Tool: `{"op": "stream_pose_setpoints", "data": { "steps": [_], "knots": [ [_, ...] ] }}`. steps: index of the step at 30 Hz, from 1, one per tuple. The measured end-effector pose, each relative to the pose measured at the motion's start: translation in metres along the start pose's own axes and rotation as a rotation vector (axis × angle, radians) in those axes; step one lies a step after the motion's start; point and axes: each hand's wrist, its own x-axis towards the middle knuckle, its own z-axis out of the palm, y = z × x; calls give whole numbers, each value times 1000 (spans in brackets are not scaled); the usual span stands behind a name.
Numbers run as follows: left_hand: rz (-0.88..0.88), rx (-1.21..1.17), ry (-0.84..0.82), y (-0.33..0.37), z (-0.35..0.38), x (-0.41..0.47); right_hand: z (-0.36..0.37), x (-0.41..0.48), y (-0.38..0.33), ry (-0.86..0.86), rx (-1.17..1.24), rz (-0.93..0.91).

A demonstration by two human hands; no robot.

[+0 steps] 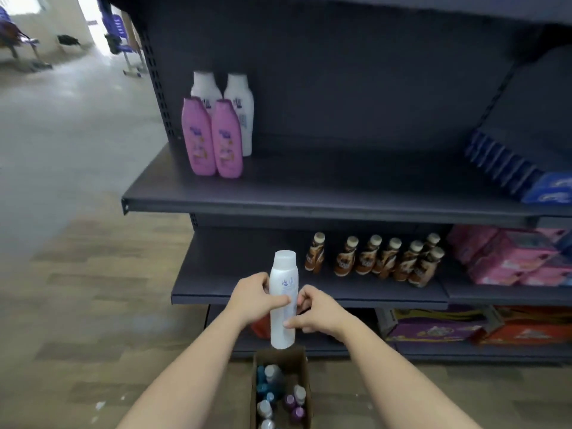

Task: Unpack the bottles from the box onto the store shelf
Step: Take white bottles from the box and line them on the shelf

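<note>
1. Gripping a tall white plastic bottle (283, 300) upright, left hand (251, 297) and right hand (315, 312) curl around it.
2. It hangs above the open cardboard box (305, 385) of bottles, near the dark shelf (309, 193).

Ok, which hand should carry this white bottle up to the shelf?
Probably the left hand: it wraps the middle of the white bottle, and the shelved white bottles stand up-left. The right hand only pinches lower down.
</note>
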Motion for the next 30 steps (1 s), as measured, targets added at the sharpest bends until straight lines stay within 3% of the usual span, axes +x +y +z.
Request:
{"op": "stream_pose_setpoints", "data": {
  "steps": [5, 9, 15, 20, 26, 30],
  "knots": [
    [54, 173, 132, 64, -33, -7, -9, -15, -54, 169, -49, -108],
    [80, 135, 206, 95, -45, -17, -19, -25, -87, 203, -1, -128],
    [115, -222, 17, 97, -64, -20, -36, -38, -104, 213, 165, -182],
    [149, -361, -164, 97, -73, -16, -53, -45, -117, 46, 168, -213],
    [222, -419, -125, 113, -86, -5, -69, -48, -136, -23, 172, -294],
    [262, -494, -50, 128, -96, 6, -74, -38, -156, 46, 95, -369]
  ]
}}
